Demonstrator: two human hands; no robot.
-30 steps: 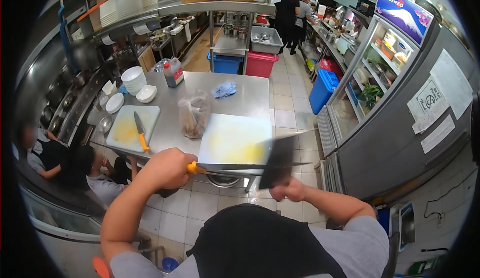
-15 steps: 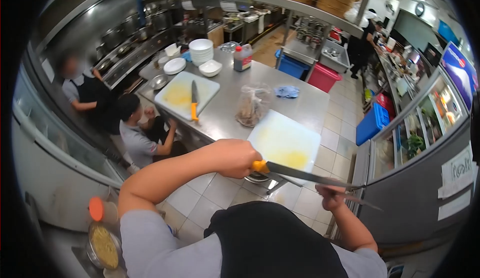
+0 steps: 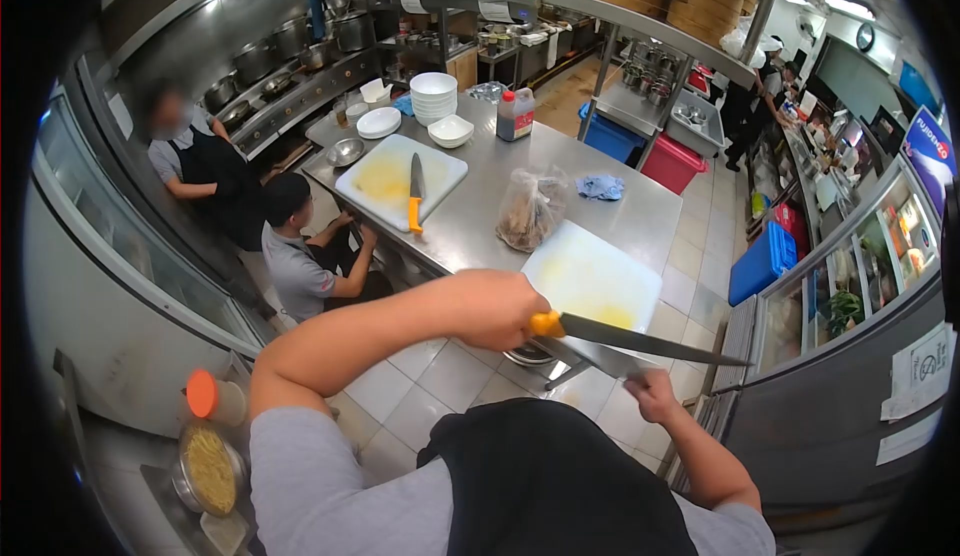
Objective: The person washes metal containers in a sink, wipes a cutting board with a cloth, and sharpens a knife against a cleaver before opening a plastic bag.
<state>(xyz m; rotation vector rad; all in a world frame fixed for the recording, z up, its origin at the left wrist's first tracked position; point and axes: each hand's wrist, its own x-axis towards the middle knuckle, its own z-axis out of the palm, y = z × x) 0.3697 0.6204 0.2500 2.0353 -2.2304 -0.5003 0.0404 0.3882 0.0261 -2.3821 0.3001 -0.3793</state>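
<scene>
A chef's knife (image 3: 655, 340) with a yellow handle is in my left hand (image 3: 503, 310). Its long blade points right, crossing in front of a white cutting board (image 3: 592, 268) with yellow stains. Closed at the lower right, my right hand (image 3: 654, 396) grips a flat grey metal blade (image 3: 607, 359). That blade reaches up and left, passing beneath the knife in this view; its grip is hidden in my fist. On a second stained cutting board (image 3: 380, 186) farther left lies another knife (image 3: 416, 194) with an orange handle. A clear plastic bag (image 3: 531, 210) of brownish contents rests between the boards.
The steel table (image 3: 480, 181) also carries white bowls (image 3: 434, 101), a red-capped jug (image 3: 514, 116) and a blue cloth (image 3: 600, 188). A person (image 3: 312, 256) crouches at its left; another person (image 3: 195, 166) stands behind. A fridge (image 3: 850, 356) borders the right.
The grey blade, extending right of my right hand before, now extends left. My right hand has shifted slightly left and down. The view has turned, moving the table rightward in the picture.
</scene>
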